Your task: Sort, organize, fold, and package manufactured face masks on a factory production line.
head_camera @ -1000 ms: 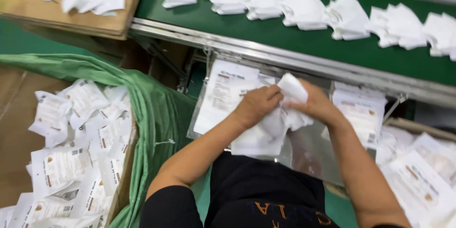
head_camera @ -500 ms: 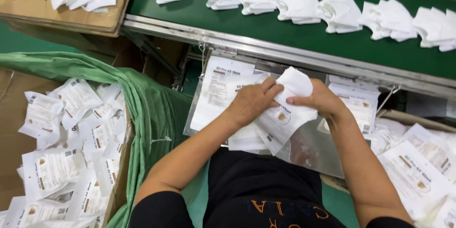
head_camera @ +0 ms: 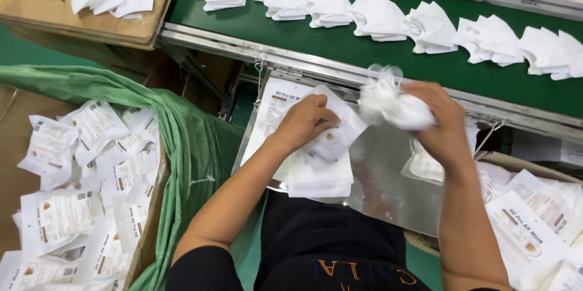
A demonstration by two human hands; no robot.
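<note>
Conveyor belt (head_camera: 364, 48), green, carries folded white masks in a row for easy picking. Just below it, the right hand (head_camera: 440, 124) grips a mask bundle (head_camera: 392, 106), while the left hand (head_camera: 303, 122) pinches a white pouch (head_camera: 337, 133) atop its stack, likely to receive them.

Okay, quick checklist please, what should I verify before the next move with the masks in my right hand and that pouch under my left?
1. Right hand has a firm grip on the bunch of white masks: ok, fingers closed on it, bunch held above the metal tray.
2. Left hand holds the top pouch: ok, it rests on the pouch stack.
3. Pouch mouth open: cannot tell, the hand hides it.
4. Number of masks in the bunch: cannot tell, blurred.
5. Supply on the green conveyor belt: ok, piles of folded masks lie in a row.
6. Box of filled pouches at the left has room: cannot tell.
</note>
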